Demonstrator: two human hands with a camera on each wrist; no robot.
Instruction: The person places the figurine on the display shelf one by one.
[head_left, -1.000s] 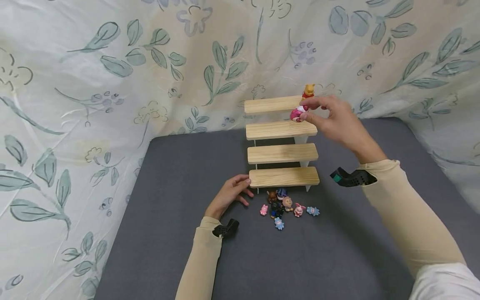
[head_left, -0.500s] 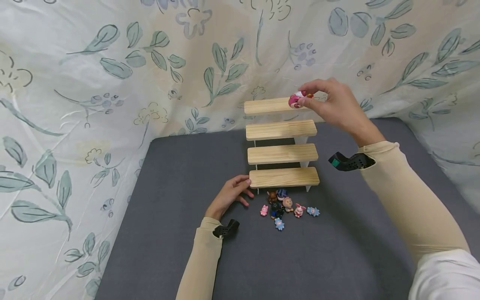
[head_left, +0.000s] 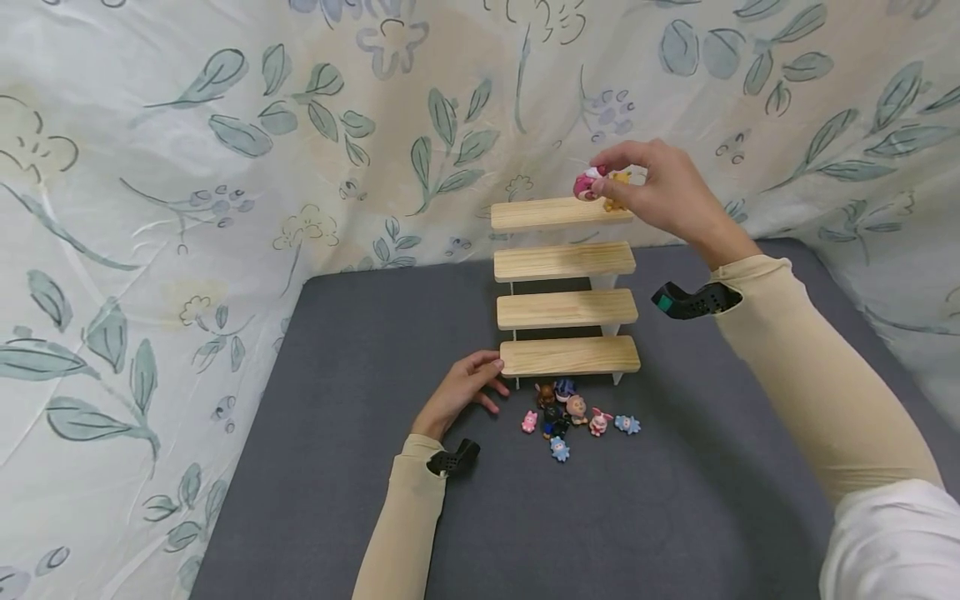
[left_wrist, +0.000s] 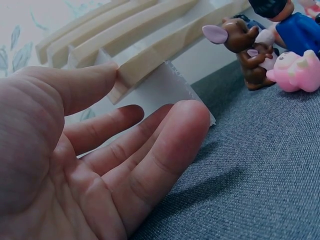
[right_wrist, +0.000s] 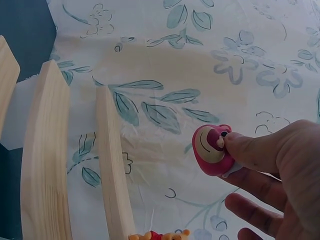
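A grey mat (head_left: 360,350) covers the surface, and a pale cloth (head_left: 225,150) printed with green leaves and flowers hangs behind it and along both sides; on the mat stands a wooden rack (head_left: 564,283) of 4 stepped shelves on white supports, its back close to the cloth; just in front of the lowest shelf lies a cluster of small toys (head_left: 573,412), among them a brown one, a dark blue one, pink ones and light blue ones. The left hand (head_left: 461,392) rests on the mat with fingers relaxed and spread, its thumb tip touching the left end of the lowest shelf, holding nothing. The right hand (head_left: 660,196) pinches a pink bear (head_left: 585,185) between thumb and fingers, just above the right end of the top shelf; a yellow bear (head_left: 617,179) in a red top stands on that shelf, partly hidden behind the fingers; the right wrist view shows the pink bear's face against the cloth and the yellow bear below it. Compared with 1.0 s ago, the pink bear has risen from the level of the 2nd shelf to above the top shelf, and the right arm has lifted with it; the left hand and the toys on the mat have not moved.
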